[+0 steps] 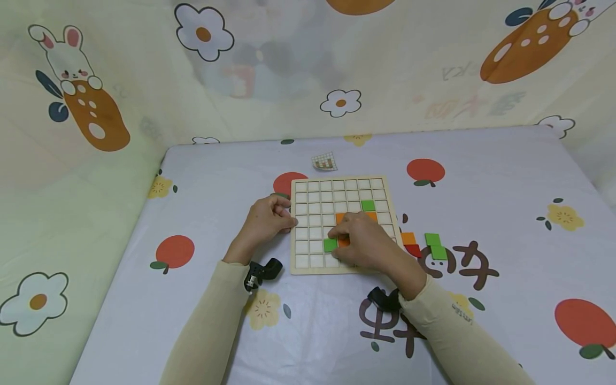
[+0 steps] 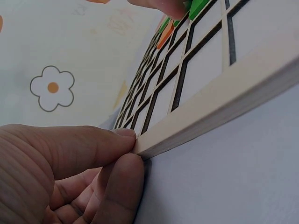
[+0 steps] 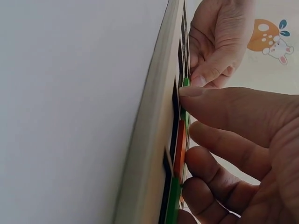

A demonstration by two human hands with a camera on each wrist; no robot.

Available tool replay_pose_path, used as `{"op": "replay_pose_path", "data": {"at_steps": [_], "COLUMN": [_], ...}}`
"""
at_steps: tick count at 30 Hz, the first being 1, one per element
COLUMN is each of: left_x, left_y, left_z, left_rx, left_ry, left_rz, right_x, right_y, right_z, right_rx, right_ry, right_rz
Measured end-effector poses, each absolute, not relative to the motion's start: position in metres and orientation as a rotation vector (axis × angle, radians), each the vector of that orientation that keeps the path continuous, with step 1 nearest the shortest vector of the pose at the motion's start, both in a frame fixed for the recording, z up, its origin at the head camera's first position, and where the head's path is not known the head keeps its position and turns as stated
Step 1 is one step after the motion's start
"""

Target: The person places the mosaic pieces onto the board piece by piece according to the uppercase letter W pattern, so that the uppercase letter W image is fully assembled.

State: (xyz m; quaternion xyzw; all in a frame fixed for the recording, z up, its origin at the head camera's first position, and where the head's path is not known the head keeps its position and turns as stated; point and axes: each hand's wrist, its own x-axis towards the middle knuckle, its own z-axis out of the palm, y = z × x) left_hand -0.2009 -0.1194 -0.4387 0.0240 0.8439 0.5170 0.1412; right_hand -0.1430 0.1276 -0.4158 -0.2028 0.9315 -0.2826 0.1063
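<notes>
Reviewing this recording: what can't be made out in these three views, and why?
Head: the part of the board under the right hand, which covers it.
Head: the markings on the small gridded sheet, too small to read.
Left wrist: most of the right hand, cut off by the top edge.
Right wrist: where exactly on the board the coloured tiles lie; it is seen nearly edge-on, partly behind the right hand.

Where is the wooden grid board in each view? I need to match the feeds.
Head: the board lies just right of and below centre.
Left wrist: it slants through the upper right, its rim running up to the right edge.
Right wrist: nearly edge-on, a narrow strip from the top edge to the bottom, around the middle.
Shared landmark: the left hand, at the board's left edge in head, lower left in left wrist, upper right in right wrist.
</notes>
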Motion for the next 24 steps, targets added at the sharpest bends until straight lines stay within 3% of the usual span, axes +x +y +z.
{"op": "replay_pose_path", "data": {"at_steps": [24], "left_x": [-0.2], "left_y": [-0.12], "left_z": [-0.438], "left_rx": [0.083], "left_ry": [2.438], "left_rz": [1.488], "right_x": [-0.131], "right_y": [0.151], "right_z": [-0.41], "right_rx": [-0.577], "right_ry": [2.88], "right_rz": [-1.044]}}
